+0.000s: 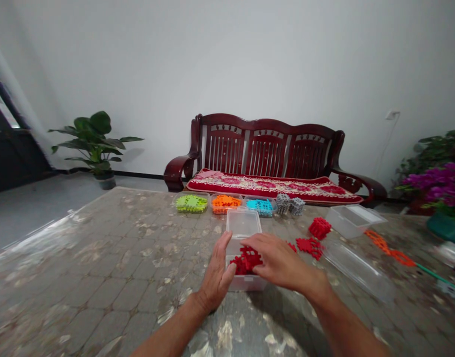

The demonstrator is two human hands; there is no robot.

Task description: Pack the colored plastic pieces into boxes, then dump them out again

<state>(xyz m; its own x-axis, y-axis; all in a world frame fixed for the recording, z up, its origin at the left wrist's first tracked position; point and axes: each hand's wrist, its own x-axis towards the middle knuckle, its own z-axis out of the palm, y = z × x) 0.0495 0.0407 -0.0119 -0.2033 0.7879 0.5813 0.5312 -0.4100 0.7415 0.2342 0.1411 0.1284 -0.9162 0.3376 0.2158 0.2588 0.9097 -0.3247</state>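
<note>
Red pieces (242,267) lie inside the clear box (246,284); arranging appears underway. Left hand (213,277), loosely open, flanks its left wall; right hand (279,260) curls closed on pieces within. Next move likely requires level seating.

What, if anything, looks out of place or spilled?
Nothing looks clearly spilled or damaged. Some red pieces lie loose on the table beside the right hand, slightly untidy since the green pieces, orange pieces and blue pieces are boxed.

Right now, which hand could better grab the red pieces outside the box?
Probably the right hand: it's nearer the loose red pieces, while the left hand is on the opposite side of the box.
</note>
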